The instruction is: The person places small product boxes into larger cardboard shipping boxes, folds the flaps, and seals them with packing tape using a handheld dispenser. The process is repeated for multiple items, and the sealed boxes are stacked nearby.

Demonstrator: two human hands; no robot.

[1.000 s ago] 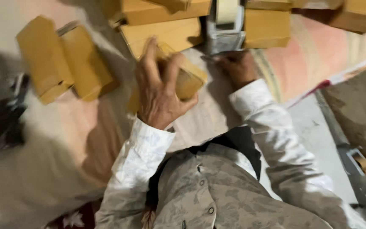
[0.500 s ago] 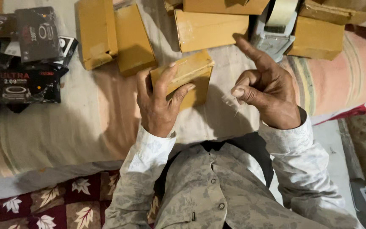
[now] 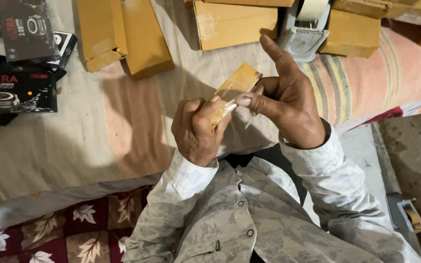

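My left hand grips a small tan cardboard box wrapped in clear tape, tilted on edge above a striped cloth. My right hand touches the box's right side with thumb and bent fingers, the index finger pointing up. Whether the right hand pinches tape or only presses the box is unclear.
Several tan cardboard boxes lie at the top on the striped cloth, with a grey tape dispenser among them. Black product boxes are stacked at the upper left. A floral red cloth lies at the lower left. Another tape dispenser sits on the floor, lower right.
The left hand has lifted the box off the cloth and turned it on edge. The right hand has moved in against it. The view has shifted.
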